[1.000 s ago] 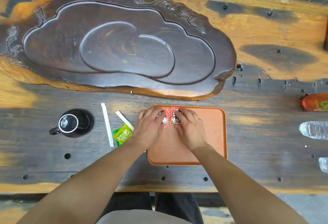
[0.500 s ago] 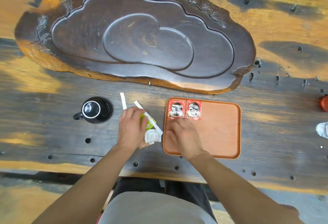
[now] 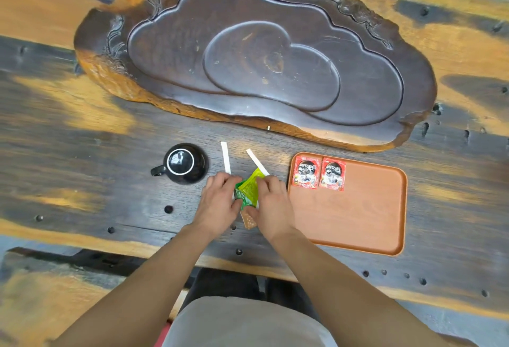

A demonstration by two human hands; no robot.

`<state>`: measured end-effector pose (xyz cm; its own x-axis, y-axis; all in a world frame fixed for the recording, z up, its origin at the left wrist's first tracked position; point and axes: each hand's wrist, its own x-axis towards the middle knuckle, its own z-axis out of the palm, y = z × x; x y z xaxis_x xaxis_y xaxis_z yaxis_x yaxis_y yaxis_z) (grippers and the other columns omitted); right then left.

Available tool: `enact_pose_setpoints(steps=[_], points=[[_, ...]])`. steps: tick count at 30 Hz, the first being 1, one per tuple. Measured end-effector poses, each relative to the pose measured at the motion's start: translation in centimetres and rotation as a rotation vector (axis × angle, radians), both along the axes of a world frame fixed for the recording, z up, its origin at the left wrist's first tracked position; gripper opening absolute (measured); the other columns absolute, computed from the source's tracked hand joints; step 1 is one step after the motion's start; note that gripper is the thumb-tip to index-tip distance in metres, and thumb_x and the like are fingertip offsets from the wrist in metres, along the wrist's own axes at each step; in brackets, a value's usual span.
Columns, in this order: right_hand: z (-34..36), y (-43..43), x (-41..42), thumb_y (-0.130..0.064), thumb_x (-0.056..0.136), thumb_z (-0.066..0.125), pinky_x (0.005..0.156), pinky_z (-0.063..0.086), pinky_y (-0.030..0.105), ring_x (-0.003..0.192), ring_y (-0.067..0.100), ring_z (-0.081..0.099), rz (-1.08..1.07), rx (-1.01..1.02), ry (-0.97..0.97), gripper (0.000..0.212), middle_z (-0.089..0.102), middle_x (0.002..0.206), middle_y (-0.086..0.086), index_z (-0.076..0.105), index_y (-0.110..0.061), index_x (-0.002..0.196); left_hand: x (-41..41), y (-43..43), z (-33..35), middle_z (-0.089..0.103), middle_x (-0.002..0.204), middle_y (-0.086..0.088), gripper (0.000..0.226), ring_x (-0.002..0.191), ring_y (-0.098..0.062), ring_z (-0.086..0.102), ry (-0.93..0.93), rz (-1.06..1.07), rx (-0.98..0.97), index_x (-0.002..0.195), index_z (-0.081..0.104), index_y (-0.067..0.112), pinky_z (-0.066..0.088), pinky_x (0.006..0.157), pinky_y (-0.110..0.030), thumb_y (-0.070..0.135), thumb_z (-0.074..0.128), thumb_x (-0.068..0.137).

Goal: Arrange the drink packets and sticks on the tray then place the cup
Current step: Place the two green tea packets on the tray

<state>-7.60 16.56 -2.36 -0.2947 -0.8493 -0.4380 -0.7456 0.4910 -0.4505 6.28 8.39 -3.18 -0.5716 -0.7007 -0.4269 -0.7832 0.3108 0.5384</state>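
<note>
Dark, worn wood with small round holes makes up our table [image 3: 82, 115], and we look down on it from above.

Closest to us, our two hands meet over a little pile just left of the tray. Our left hand [image 3: 217, 206] has its fingers curled on the left edge of the green packets [image 3: 248, 189]. Our right hand [image 3: 271, 203] pinches their top right part. Both hands are closed on the green packets, not open. A brown dotted packet [image 3: 249, 220] peeks out under them, between our wrists.

A bit farther, two white sticks lie on the table. The left stick [image 3: 226, 161] runs under our left hand. The right stick [image 3: 257, 165] slants and goes under the green packets. The black cup [image 3: 185, 163] sits upside down to the left of them, handle pointing left.

To the right is the orange tray [image 3: 358, 222]. Two red Nescafe packets [image 3: 319, 172] lie side by side in its far left corner. The other part of the tray is bare.

Farthest away sits a big carved dark wood tea board [image 3: 371, 99].

We think the step in hand is picking up the green packets. Next we should lift them over the tray rim and lay them flat beside the red ones. The sticks, the brown packet and the cup are not yet on the tray.
</note>
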Motion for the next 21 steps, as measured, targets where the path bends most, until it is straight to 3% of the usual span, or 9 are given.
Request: enact_pose_setpoints(steps=[8, 11, 14, 16, 19, 21], points=[[0.8, -0.4, 0.2, -0.024, 0.096, 0.057, 0.093, 0.05, 0.043, 0.107, 0.033, 0.062, -0.155, -0.108, 0.029, 0.035, 0.069, 0.116, 0.013, 0.063, -0.009, 0.126, -0.7, -0.9, 0.0, 0.049, 0.115, 0.004, 0.045, 0.111, -0.021, 0.044, -0.029, -0.005, 0.006, 0.124, 0.058, 0.025, 0.042, 0.099, -0.038, 0.021, 0.071, 0.081], [1.9, -0.5, -1.1, -0.02, 0.099, 0.042, 0.072, 0.051, 0.039, 0.079, 0.027, 0.065, -0.294, -0.151, -0.106, 0.024, 0.07, 0.089, 0.009, 0.063, -0.012, 0.108, -1.3, -0.8, 0.4, 0.048, 0.114, 0.003, 0.045, 0.11, -0.021, 0.042, -0.066, -0.004, -0.017, 0.122, 0.056, 0.024, 0.041, 0.097, -0.039, 0.039, 0.069, 0.082], [3.1, -0.6, -2.4, -0.012, 0.102, 0.042, 0.058, 0.04, 0.028, 0.061, 0.006, 0.052, -0.536, -0.175, -0.348, 0.021, 0.059, 0.07, -0.001, 0.055, -0.016, 0.087, -1.9, -0.5, 0.6, 0.047, 0.113, 0.001, 0.057, 0.106, -0.021, 0.041, -0.137, -0.016, -0.07, 0.12, 0.054, 0.025, 0.041, 0.092, -0.038, 0.055, 0.073, 0.075], [3.4, -0.6, -3.2, -0.011, 0.1, 0.044, 0.062, 0.039, 0.031, 0.062, 0.008, 0.046, -0.721, -0.171, -0.516, 0.022, 0.053, 0.07, -0.001, 0.051, -0.013, 0.078, -2.4, -0.4, 0.7, 0.047, 0.112, 0.0, 0.056, 0.105, -0.022, 0.041, -0.164, -0.028, -0.094, 0.115, 0.055, 0.024, 0.039, 0.089, -0.037, 0.054, 0.077, 0.073], [3.9, -0.4, -4.3, -0.011, 0.1, 0.045, 0.064, 0.046, 0.033, 0.076, 0.02, 0.051, -0.904, -0.185, -0.733, 0.016, 0.055, 0.082, 0.01, 0.055, -0.001, 0.091, -3.1, -0.6, 1.1, 0.047, 0.109, 0.001, 0.045, 0.105, -0.022, 0.041, -0.162, 0.01, -0.056, 0.108, 0.056, 0.024, 0.038, 0.088, -0.036, 0.045, 0.079, 0.075], [4.4, 0.1, -5.0, -0.008, 0.104, 0.044, 0.064, 0.05, 0.03, 0.08, 0.022, 0.055, -0.958, -0.203, -0.783, 0.016, 0.059, 0.087, 0.012, 0.059, -0.006, 0.096, -3.3, -0.8, 1.3, 0.05, 0.106, 0.004, 0.034, 0.105, -0.022, 0.043, -0.134, 0.031, -0.039, 0.103, 0.055, 0.025, 0.037, 0.086, -0.035, 0.035, 0.078, 0.079]])
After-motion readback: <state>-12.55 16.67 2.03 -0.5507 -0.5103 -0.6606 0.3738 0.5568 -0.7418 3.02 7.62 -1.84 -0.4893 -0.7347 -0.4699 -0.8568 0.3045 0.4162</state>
